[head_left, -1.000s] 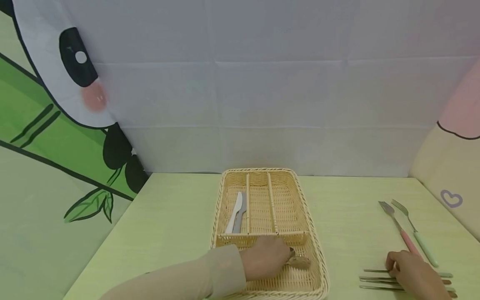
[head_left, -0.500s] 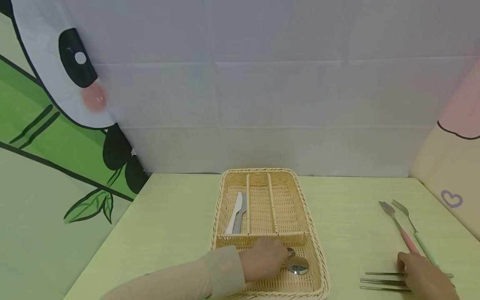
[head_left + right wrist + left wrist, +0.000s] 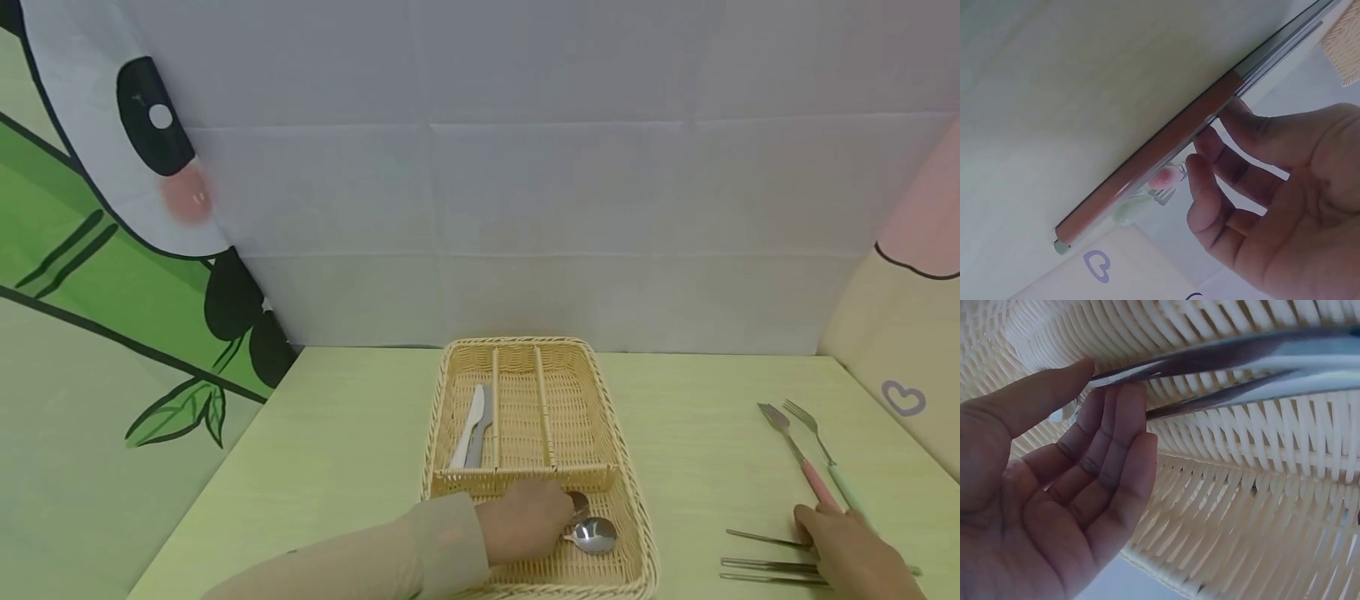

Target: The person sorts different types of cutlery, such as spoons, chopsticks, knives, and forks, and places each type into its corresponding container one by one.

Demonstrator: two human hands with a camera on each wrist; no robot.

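Left hand [image 3: 525,529], fingers relaxed, has just let the spoons [image 3: 592,533] settle in the wicker tray [image 3: 637,533]; right hand [image 3: 855,554] now pinches the pink-handled fork [image 3: 813,483].

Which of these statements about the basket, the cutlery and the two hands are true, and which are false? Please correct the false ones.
1. The wicker basket holds two knives in its left compartment. True.
2. The left hand is at the spoons in the basket's near section. True.
3. The two forks lie inside the basket. False: they lie on the table, right of the basket.
4. The right hand rests on the basket's rim. False: it is on the table by the pink fork handle.
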